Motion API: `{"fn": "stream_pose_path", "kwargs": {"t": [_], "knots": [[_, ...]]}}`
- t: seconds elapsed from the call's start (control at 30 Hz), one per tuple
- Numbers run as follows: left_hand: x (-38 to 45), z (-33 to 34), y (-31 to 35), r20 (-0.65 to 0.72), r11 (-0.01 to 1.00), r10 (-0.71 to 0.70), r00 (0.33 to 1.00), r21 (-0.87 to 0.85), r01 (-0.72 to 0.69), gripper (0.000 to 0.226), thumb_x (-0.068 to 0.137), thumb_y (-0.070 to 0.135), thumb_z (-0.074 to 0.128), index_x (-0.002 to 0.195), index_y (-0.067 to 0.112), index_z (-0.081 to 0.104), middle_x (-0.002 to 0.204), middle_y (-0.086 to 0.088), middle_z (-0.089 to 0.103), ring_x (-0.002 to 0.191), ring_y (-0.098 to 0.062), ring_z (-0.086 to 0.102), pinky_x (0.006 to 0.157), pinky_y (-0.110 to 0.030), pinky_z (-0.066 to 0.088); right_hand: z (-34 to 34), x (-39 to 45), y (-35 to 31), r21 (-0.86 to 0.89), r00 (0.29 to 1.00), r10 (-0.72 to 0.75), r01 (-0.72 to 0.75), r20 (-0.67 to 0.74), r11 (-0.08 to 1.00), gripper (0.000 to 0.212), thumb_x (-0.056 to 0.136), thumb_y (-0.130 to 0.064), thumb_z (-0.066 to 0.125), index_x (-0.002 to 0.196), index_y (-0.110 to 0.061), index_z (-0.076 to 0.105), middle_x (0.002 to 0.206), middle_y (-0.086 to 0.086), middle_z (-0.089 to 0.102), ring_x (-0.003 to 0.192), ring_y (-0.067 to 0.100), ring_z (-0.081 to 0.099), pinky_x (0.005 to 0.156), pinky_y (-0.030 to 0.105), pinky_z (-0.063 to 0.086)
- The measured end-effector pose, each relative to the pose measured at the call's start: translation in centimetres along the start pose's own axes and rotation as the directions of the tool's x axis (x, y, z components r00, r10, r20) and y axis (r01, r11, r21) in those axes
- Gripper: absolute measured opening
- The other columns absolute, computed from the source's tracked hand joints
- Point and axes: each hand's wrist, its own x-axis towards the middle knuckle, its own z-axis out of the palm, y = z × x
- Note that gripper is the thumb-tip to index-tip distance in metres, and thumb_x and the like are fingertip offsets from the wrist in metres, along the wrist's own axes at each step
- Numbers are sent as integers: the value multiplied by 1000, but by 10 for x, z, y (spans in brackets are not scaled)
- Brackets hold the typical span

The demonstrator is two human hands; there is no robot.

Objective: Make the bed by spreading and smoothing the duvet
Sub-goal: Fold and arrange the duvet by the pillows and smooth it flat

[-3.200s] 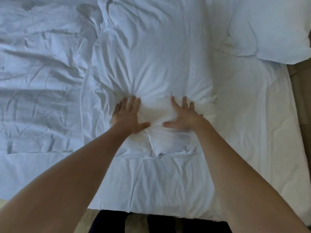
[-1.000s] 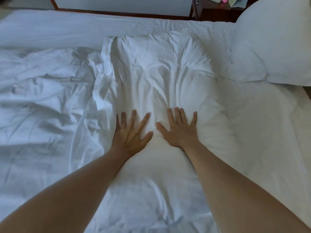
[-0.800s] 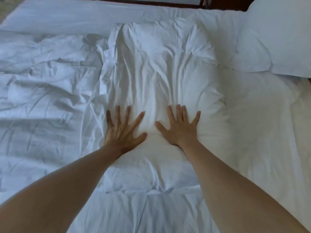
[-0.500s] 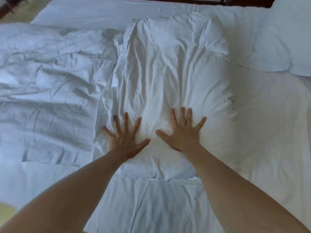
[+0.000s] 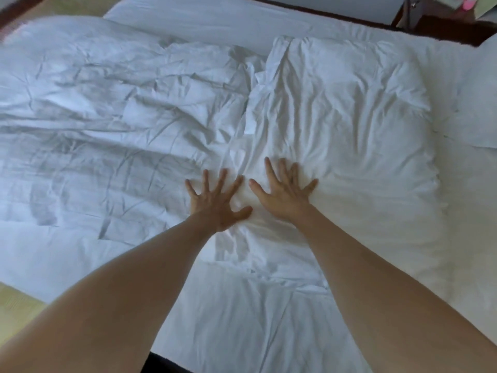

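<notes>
Presently both hands lie flat with fingers spread, grasping nothing: left hand (image 5: 216, 203) and right hand (image 5: 285, 195) press the white duvet (image 5: 336, 125) (bunched, heavily creased) mid-bed, pillow (image 5: 478, 103) beside it.

A bed (image 5: 269, 20) with a white sheet is seen. A rumpled white duvet (image 5: 113, 117) is spread on it, mostly beyond and to the outer side of the left hand (image 5: 215, 203). A pillow (image 5: 481, 98) is laid well beyond the right hand (image 5: 283, 195).
</notes>
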Motion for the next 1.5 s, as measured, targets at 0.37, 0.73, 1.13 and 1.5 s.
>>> {"fn": "stream_pose_path", "kwargs": {"t": [0.37,0.73,1.13,1.5], "knots": [[18,9,-321,73,995,-95,993,39,92,89,75,90,11,148,50,-19,159,14,-28,147,-25,-26,108,-73,-7,104,65,-255,-79,993,29,-20,115,997,85,84,-84,16,153,-44,-14,162,17,-22,149,36,-23,112,69,-13],[7,45,-544,166,758,-517,840,-366,540,78,81,85,17,143,58,-21,159,-1,-32,146,-31,-27,105,-78,0,189,112,-518,-125,967,-113,144,227,982,80,86,-79,22,153,-48,-10,163,8,-24,146,46,-23,108,73,-13],[31,65,-690,525,-511,-764,375,-847,146,115,78,76,56,157,16,-1,159,-13,27,143,-31,33,113,-44,29,226,143,-570,-228,953,-115,182,280,956,132,47,-103,44,143,-52,-31,157,5,-39,142,49,-31,102,80,-8],[73,-9,-697,280,-696,-476,833,-699,-163,57,83,37,70,133,10,60,125,-10,67,113,-29,66,98,-48,52,211,131,-556,165,928,-187,139,324,976,106,57,-101,27,141,-61,-24,165,-7,-20,152,30,-15,114,69,-8]]}}
